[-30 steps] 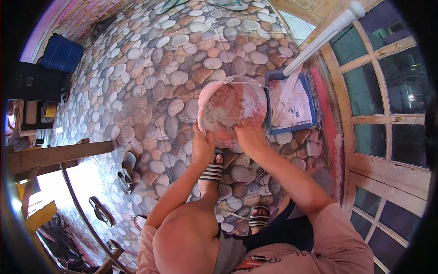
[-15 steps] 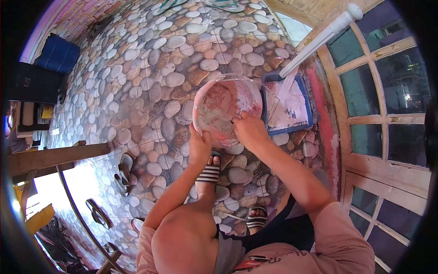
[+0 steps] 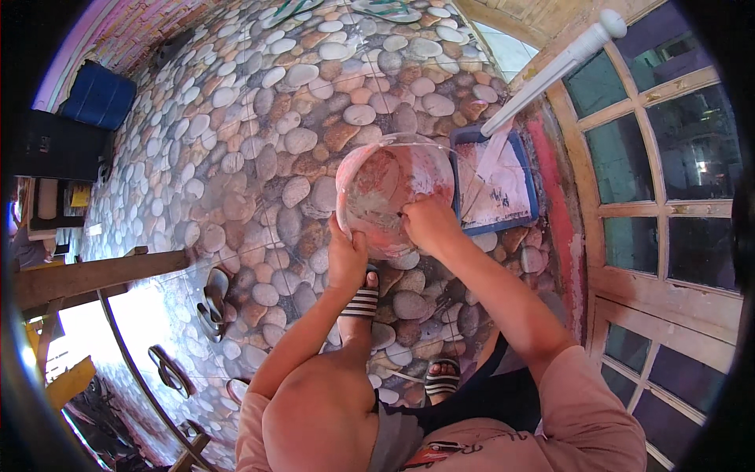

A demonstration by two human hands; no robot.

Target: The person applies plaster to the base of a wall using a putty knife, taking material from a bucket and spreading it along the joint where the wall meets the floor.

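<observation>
A paint-smeared pinkish bucket (image 3: 373,177) with a thin handle is held tilted toward me, its inside streaked with pink and grey. My left hand (image 3: 346,256) grips its left rim near the bottom of the opening, thumb outside. My right hand (image 3: 429,224) is closed at the lower right inside of the bucket, around a small item too hidden to name. Right of the bucket, a blue tray (image 3: 528,185) holds pale paint and the head of a white long-handled tool (image 3: 550,75), perhaps a roller, leaning up against the door side.
A wooden glazed door (image 3: 664,206) lines the right. Sandals (image 3: 214,303) lie left on the pebble-patterned floor (image 3: 236,204), beside a wooden frame (image 3: 110,265). A blue container (image 3: 98,94) and black box (image 3: 63,145) are at upper left, more sandals (image 3: 385,9) at top.
The bucket has shifted slightly left since a second ago, along with both hands. My right hand has made small movements inside it, while my left hand keeps its grip.
</observation>
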